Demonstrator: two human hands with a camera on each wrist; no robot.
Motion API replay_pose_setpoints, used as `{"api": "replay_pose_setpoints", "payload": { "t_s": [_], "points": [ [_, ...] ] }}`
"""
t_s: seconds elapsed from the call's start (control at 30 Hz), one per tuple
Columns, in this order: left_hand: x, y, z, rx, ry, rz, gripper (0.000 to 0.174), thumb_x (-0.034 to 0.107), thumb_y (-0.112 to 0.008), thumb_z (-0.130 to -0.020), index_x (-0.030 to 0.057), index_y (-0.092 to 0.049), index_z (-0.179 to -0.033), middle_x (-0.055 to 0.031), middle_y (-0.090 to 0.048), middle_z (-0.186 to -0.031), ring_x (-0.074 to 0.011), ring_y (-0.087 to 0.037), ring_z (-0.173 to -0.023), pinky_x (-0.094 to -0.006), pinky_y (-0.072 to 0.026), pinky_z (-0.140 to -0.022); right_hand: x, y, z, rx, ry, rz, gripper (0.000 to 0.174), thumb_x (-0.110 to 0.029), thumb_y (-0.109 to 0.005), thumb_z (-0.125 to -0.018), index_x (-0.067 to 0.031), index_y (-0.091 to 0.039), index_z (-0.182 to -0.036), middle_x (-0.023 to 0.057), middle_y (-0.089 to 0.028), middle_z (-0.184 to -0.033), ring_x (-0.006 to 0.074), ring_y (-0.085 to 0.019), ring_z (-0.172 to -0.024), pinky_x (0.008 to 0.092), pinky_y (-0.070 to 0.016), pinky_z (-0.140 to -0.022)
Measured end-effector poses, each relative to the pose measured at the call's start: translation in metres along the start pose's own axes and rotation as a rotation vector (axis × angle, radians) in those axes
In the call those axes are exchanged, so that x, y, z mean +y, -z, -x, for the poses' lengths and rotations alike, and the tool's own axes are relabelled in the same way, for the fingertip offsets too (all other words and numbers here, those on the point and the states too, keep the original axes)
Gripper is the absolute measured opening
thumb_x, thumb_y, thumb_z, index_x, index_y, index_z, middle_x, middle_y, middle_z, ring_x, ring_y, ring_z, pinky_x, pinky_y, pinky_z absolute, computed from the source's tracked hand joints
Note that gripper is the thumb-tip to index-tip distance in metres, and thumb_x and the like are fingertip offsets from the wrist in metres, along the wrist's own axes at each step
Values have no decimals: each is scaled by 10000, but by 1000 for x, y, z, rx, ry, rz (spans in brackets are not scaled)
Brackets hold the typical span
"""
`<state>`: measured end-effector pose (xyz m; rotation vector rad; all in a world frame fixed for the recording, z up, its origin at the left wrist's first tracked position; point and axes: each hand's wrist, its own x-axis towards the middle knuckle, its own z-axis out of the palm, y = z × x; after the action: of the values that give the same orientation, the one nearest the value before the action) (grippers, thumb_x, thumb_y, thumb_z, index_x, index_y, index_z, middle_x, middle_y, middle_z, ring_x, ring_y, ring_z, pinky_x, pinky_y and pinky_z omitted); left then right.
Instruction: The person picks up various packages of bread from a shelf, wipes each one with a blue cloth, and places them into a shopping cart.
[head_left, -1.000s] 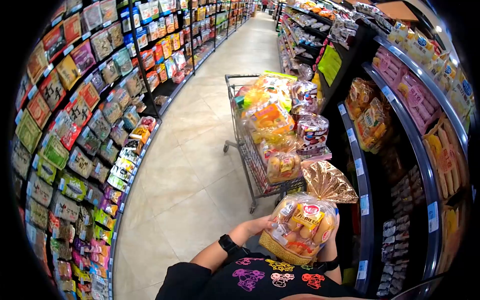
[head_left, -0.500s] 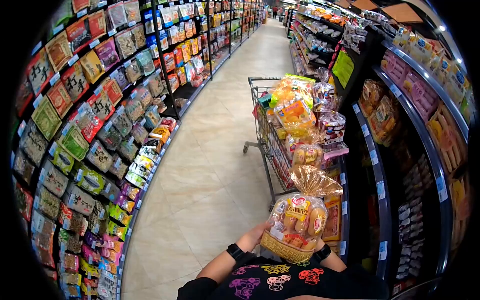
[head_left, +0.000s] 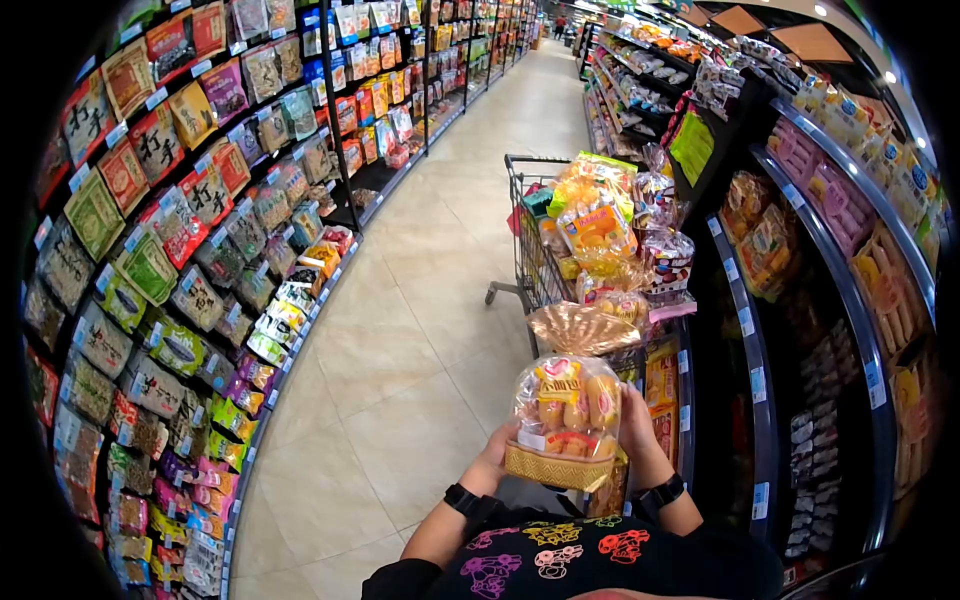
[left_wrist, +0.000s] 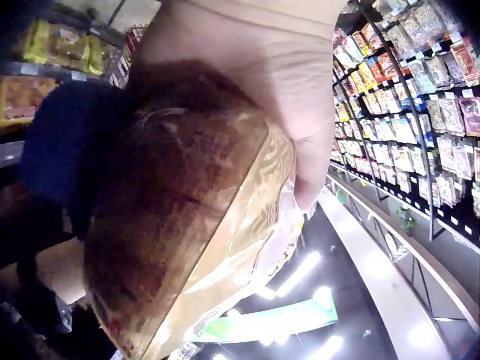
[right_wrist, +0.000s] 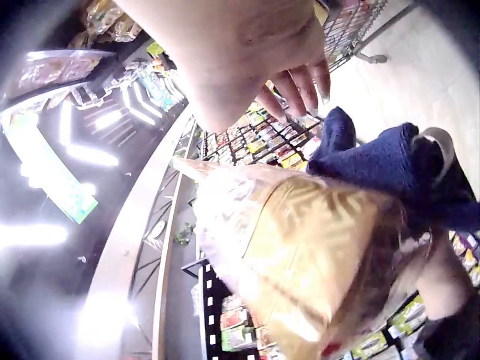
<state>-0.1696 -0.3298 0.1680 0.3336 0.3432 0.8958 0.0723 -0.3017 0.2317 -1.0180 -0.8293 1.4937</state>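
A clear bag of bread rolls [head_left: 565, 410], with a yellow label, a gold patterned base and a gathered gold top, stands upright before the person's chest. The left hand [head_left: 493, 452] grips its lower left side; in the left wrist view that thumb [left_wrist: 309, 176] lies along the edge of the bag's brown-gold base. On the bag's right side, the right hand [head_left: 640, 425] has its fingers raised close beside it. The right wrist view shows these fingers [right_wrist: 304, 90] extended and apart from the bag, with shelves visible in between.
Just ahead, a shopping cart [head_left: 530, 240] is piled with packaged bread and snacks. Shelves of bread [head_left: 765, 235] curve along the right, and racks of bagged dry goods [head_left: 190, 200] line the left. A tiled aisle [head_left: 400, 330] runs between them. Dark blue cloth [right_wrist: 375, 161] shows below the bag.
The bag has moved left and slightly up, and now faces the person squarely. The right hand has shifted from under its lower right corner up along its right side.
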Motion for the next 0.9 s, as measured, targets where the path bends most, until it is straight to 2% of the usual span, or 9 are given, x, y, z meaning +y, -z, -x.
{"api": "replay_pose_setpoints", "payload": {
  "t_s": [0.07,0.2,0.33,0.37,0.5,0.6,0.7,0.8,0.9],
  "points": [
    [13,-22,1,164,-77,8,585,373,-537,-822,27,-394,-1271,-146,-538,-1167,-289,-534,-1057,-424,-427,-925,-32,-25,15,-114,-6,37,482,-404,-329,-941,-17,-491,-1177,97,-553,-1159,191,-513,-1078,324,-383,-933],
    [15,-14,-2,101,-111,21,578,369,-498,-855,43,-349,-1307,-148,-503,-1222,-287,-520,-1089,-413,-414,-944,-36,-27,15,-373,26,74,636,-510,-414,-892,-19,-369,-1292,109,-488,-1246,198,-488,-1111,341,-382,-915],
    [28,-23,5,49,-45,-133,540,331,-483,-882,17,-350,-1301,-126,-508,-1222,-217,-535,-1070,-350,-433,-924,-33,-30,21,-443,79,290,763,-373,-636,-812,-32,-227,-1358,93,-416,-1306,180,-448,-1150,344,-347,-970],
    [31,-29,7,64,-20,-186,543,327,-496,-878,13,-353,-1297,-120,-512,-1216,-201,-539,-1062,-338,-435,-919,-23,-27,21,-397,55,163,781,-204,-694,-776,-49,-207,-1367,80,-419,-1293,173,-450,-1140,339,-352,-973],
    [35,-14,-1,-58,14,-404,515,296,-513,-876,-6,-379,-1271,-93,-522,-1198,-160,-527,-1066,-290,-433,-894,0,-29,30,-246,-77,-47,749,-87,-675,-759,-62,-227,-1359,72,-450,-1249,178,-475,-1121,323,-401,-936],
    [32,-13,-1,26,-31,-630,544,383,-403,-919,-8,-358,-1294,-115,-505,-1233,-202,-525,-1087,-322,-423,-932,12,-25,33,-219,-91,-145,720,-152,-696,-751,-44,-275,-1325,96,-485,-1236,201,-521,-1088,357,-447,-902],
    [32,-29,2,170,46,-532,535,399,-320,-943,-8,-368,-1289,-113,-491,-1248,-187,-511,-1101,-317,-413,-940,10,-26,39,-190,-135,-187,694,-128,-674,-762,-45,-277,-1325,101,-498,-1222,208,-532,-1080,363,-458,-897],
    [27,-30,1,78,-122,-365,485,367,-314,-948,6,-416,-1255,-88,-522,-1191,-166,-486,-1102,-296,-358,-964,1,-35,40,-205,-146,-211,684,-87,-654,-753,-45,-279,-1324,106,-496,-1217,213,-539,-1067,365,-466,-892],
    [32,-27,-2,223,-214,-394,406,344,-340,-947,42,-473,-1182,-70,-543,-1126,-157,-498,-1052,-287,-370,-935,1,-33,43,-211,-130,-212,669,-56,-638,-751,-42,-285,-1318,108,-497,-1211,211,-540,-1062,359,-463,-890]
  ]
}}
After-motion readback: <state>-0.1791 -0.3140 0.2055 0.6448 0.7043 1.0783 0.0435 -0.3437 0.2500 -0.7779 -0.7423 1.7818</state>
